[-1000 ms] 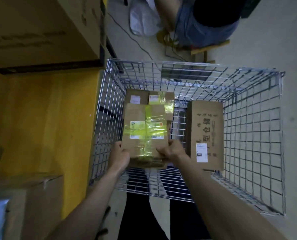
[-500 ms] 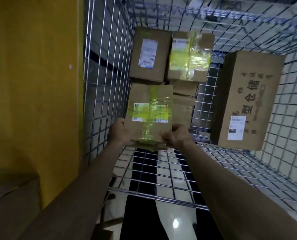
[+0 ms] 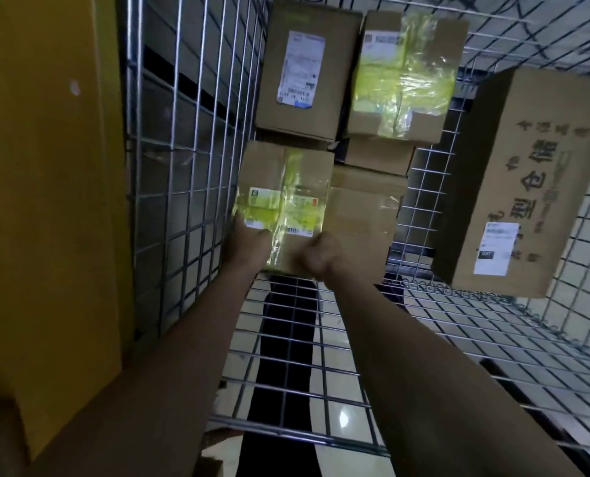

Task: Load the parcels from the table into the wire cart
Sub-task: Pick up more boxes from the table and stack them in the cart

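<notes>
Both my arms reach down into the wire cart (image 3: 183,187). Between my hands is a brown parcel (image 3: 286,187) wrapped in yellow tape, low in the cart against its left wall. My left hand (image 3: 245,242) grips the parcel's near left corner, thumb on top. My right hand (image 3: 321,256) holds its near right edge with curled fingers. A plain brown parcel (image 3: 366,215) lies right beside it. Whether the held parcel rests on the cart floor is hidden.
Further back lie a parcel with a white label (image 3: 304,70), a yellow-taped parcel (image 3: 403,74) and a smaller box (image 3: 376,156) under them. A large printed carton (image 3: 527,180) stands at the right. A yellow surface (image 3: 46,201) flanks the cart's left side.
My hands have lowered the yellow-taped parcel deep into the cart, down along the left wall beside the plain parcel. My head has bent closer over the cart.
</notes>
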